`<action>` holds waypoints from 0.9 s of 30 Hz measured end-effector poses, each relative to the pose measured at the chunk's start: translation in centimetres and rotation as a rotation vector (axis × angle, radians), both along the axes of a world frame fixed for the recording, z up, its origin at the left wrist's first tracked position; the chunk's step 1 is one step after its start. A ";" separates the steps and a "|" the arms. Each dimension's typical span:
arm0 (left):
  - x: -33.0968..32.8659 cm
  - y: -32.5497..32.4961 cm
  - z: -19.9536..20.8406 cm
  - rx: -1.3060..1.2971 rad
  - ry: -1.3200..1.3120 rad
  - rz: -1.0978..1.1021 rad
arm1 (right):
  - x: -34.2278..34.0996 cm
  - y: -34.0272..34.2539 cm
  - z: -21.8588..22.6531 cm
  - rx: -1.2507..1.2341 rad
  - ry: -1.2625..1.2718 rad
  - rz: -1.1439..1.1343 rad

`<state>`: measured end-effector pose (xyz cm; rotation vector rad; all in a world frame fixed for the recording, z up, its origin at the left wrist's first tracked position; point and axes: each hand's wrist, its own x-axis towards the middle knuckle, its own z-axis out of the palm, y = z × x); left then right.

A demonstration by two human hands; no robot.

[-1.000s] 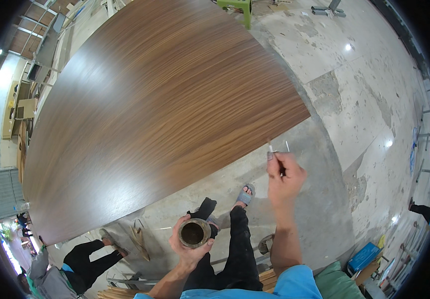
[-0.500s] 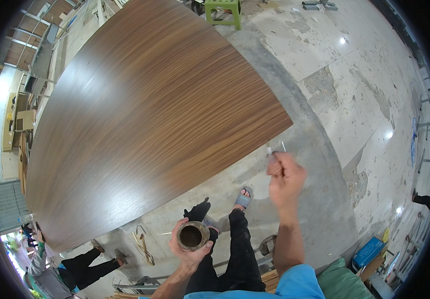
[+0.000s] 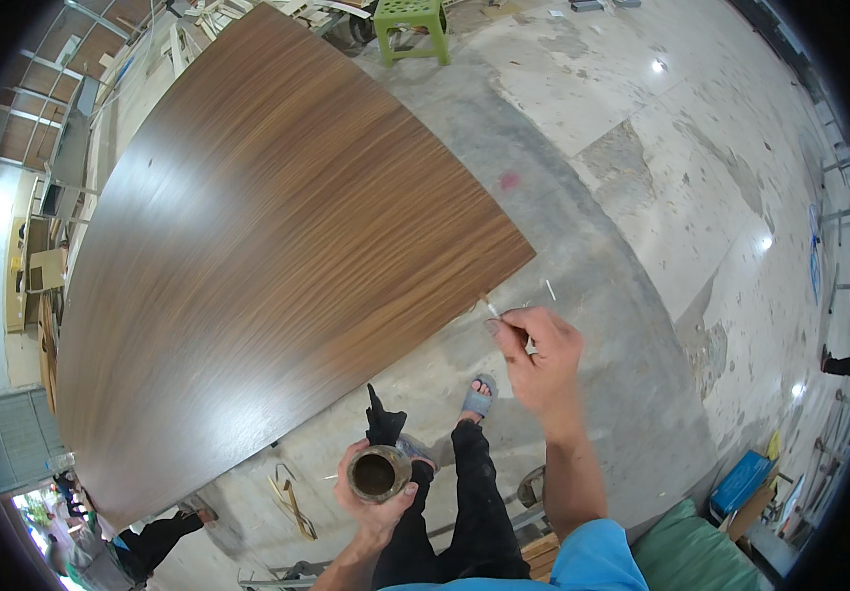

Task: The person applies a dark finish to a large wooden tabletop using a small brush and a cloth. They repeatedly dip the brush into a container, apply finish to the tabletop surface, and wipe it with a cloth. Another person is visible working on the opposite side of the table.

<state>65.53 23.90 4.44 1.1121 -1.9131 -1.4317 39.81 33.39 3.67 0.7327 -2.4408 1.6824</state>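
Note:
A big wood-grain panel (image 3: 307, 236) with a glossy brown face spreads before me. My left hand (image 3: 374, 509) is closed round a small round jar (image 3: 378, 474) with dark brown contents, its open top facing up. Behind the jar a black cloth-like piece (image 3: 384, 422) sticks out; whether the hand holds it I cannot tell. My right hand (image 3: 543, 355) pinches a thin white stick (image 3: 491, 308) with a brownish tip. That tip is at the panel's near edge, close to the right corner; whether it touches is too small to tell.
A green plastic stool (image 3: 412, 30) stands beyond the panel. Another person (image 3: 139, 547) is at the lower left, by the panel's left end. Bent yellowish strips (image 3: 292, 507) lie on the floor near my left side. A blue box (image 3: 740, 485) and green sack (image 3: 691, 552) are at the lower right.
My right hand has moved left, bringing the stick to the panel's near edge. The left hand keeps the jar in about the same place. The view has shifted slightly.

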 end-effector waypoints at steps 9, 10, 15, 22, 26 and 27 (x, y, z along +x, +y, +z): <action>-0.8 0.7 0.1 0.054 0.008 0.009 | -2.6 1.5 -0.5 -0.162 -0.123 -0.192; -1.0 0.7 0.1 0.069 0.008 0.011 | -2.3 1.5 -0.7 -0.227 -0.116 -0.164; -1.4 0.7 0.5 0.009 -0.036 -0.002 | -0.7 1.1 -1.3 0.004 0.016 0.091; -1.3 1.0 0.1 -0.043 -0.055 0.009 | -2.0 1.4 -0.6 -0.162 -0.292 -0.240; -1.3 1.0 -0.4 -0.041 0.008 0.017 | -1.4 1.2 -0.6 -0.198 -0.289 -0.190; -1.5 0.9 -0.4 -0.046 0.025 0.006 | -0.6 0.8 -0.7 -0.119 -0.293 -0.120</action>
